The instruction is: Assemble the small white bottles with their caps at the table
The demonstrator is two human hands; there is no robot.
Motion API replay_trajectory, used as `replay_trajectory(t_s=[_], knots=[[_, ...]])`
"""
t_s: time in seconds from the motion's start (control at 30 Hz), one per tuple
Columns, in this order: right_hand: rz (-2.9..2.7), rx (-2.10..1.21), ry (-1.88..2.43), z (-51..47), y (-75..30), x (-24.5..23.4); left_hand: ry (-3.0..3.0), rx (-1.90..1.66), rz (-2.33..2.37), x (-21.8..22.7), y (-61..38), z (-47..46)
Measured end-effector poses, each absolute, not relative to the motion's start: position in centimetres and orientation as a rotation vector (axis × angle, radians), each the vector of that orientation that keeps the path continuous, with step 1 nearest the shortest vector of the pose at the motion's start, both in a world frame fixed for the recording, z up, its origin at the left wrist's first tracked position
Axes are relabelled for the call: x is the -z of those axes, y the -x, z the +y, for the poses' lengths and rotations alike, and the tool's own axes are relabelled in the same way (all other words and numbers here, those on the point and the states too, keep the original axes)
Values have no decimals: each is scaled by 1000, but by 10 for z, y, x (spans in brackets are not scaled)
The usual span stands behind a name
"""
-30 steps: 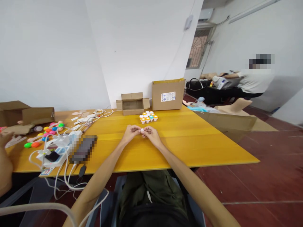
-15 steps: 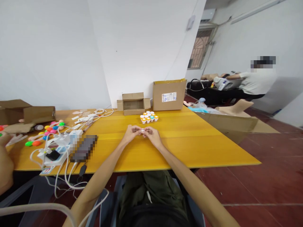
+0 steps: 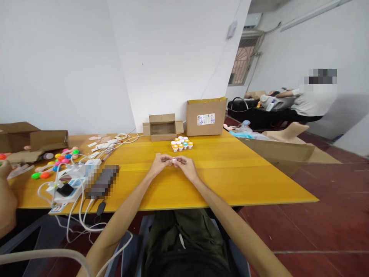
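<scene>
A small white piece (image 3: 173, 160) is pinched between the fingertips of both hands, just above the table (image 3: 230, 173) and straight ahead of the person; it is too small to tell its long axis. The left hand (image 3: 159, 162) and right hand (image 3: 186, 166) meet on it, equally near, each clamped on one side. Just beyond stands a cluster of capped pots (image 3: 181, 143), then an open box (image 3: 163, 127) and a taller box (image 3: 205, 115). Well to the left lie a power strip (image 3: 67, 184), coloured balls (image 3: 59, 159) and another person's arm (image 3: 6, 200).
</scene>
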State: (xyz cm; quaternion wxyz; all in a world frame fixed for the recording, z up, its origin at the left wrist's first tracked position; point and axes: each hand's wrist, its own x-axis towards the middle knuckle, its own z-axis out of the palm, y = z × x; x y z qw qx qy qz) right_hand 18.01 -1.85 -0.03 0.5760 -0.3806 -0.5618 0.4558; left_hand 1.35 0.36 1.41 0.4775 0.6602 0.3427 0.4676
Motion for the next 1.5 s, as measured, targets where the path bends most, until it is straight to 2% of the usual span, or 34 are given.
replay_trajectory(t_s=[0.73, 1.2, 1.5], knots=[[-1440, -840, 887, -9, -183, 12, -1579, -1143, 940, -23, -14, -4], [-1647, -415, 994, -15, -185, 9, -1575, -1137, 924, -17, -14, 1], [-1672, -412, 1073, -15, -184, 11, -1571, -1141, 944, -16, -13, 1]])
